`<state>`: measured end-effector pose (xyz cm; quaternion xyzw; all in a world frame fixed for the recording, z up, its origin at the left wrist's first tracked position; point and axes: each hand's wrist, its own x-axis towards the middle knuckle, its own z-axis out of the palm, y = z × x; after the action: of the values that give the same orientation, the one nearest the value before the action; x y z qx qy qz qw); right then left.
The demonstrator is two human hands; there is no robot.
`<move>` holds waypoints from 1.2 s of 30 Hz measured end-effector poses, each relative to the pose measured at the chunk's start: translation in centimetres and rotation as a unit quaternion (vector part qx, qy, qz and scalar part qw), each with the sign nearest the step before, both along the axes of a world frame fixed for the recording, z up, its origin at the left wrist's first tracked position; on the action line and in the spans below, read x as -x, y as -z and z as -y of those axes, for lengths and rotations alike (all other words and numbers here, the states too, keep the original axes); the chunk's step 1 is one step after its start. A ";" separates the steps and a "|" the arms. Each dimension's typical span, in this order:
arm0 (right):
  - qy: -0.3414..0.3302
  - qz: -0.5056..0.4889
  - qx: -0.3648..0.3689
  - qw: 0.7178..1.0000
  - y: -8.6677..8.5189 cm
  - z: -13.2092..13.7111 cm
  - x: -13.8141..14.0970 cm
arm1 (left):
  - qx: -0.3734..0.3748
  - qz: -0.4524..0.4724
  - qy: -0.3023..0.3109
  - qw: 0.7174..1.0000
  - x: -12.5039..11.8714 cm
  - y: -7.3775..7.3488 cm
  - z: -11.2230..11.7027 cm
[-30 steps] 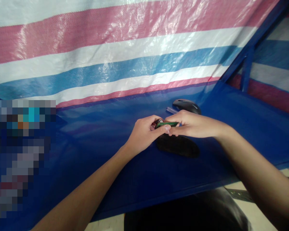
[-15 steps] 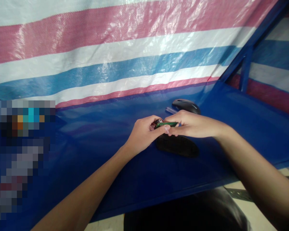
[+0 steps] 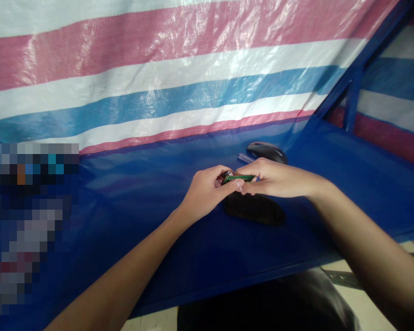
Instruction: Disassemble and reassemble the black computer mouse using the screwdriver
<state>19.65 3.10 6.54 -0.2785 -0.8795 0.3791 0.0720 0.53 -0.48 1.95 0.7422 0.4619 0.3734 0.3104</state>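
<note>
A small green circuit board with a pale and dark part at its left end is held between both hands, above the table. My left hand grips its left side, thumb along the near edge. From the right, my right hand closes on the other end, the fingertips of both hands meeting at the near edge. Fingers hide part of the board. Just below the hands lies a black oval shell, partly covered by them. Behind my right hand rests a black computer mouse cover, beside a small translucent bluish piece.
The blue tabletop ends at a front edge near my lap. A striped red, white and blue plastic sheet hangs behind it. A blue metal frame rises at the right. The far left is blurred into blocks.
</note>
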 end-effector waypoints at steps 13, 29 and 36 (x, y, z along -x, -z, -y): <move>0.000 0.007 -0.009 1.000 0.1 0.0 -0.1 | 0.001 0.002 0.002 1.000 0.0 -0.1 0.0; 0.004 0.011 -0.010 1.000 0.1 0.0 0.0 | 0.002 0.002 0.001 1.000 0.0 0.0 -0.1; 0.001 0.008 -0.017 1.000 0.1 -0.1 0.0 | 0.000 0.005 0.003 1.000 0.0 0.2 -0.1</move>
<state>19.68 3.17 6.42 -0.2812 -0.8860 0.3619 0.0702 0.49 -0.34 1.77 0.7416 0.4582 0.3764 0.3137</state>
